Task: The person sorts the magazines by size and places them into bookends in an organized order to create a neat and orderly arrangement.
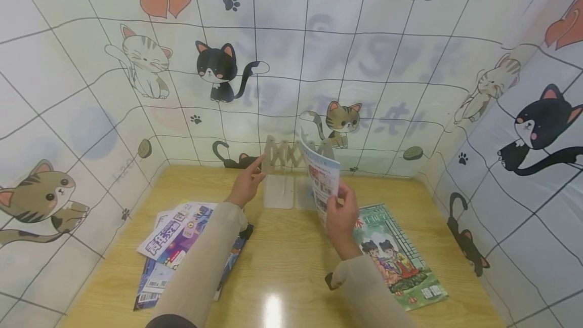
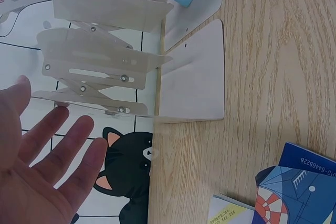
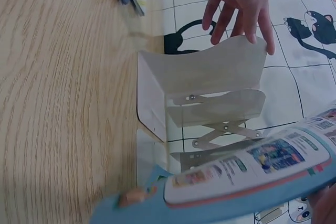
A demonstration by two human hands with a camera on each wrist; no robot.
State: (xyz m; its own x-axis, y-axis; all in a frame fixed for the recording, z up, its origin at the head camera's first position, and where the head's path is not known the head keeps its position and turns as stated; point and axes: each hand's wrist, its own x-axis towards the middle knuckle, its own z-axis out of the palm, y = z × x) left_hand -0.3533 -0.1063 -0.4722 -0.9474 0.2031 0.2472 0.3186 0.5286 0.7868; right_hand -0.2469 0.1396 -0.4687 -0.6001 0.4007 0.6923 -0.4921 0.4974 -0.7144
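Observation:
A beige expandable bookend (image 1: 288,158) with crisscross links and flat base plates stands at the back of the table. My left hand (image 1: 246,183) is at its left end, fingers extended; in the left wrist view the hand's fingertips (image 2: 62,109) are right at the outer end panel. Between thumb and fingers, my right hand (image 1: 342,214) grips a magazine (image 1: 324,178) with a light blue edge. It is held upright at the right part of the bookend, hiding some of the links. In the right wrist view, the magazine fills the lower right.
Several overlapping magazines (image 1: 170,234) lie on the left of the wooden table (image 1: 273,252), partly under the left sleeve. To the right lies a green illustrated magazine (image 1: 396,262). A cat-patterned sheet (image 1: 291,65) rises behind the table and along both sides.

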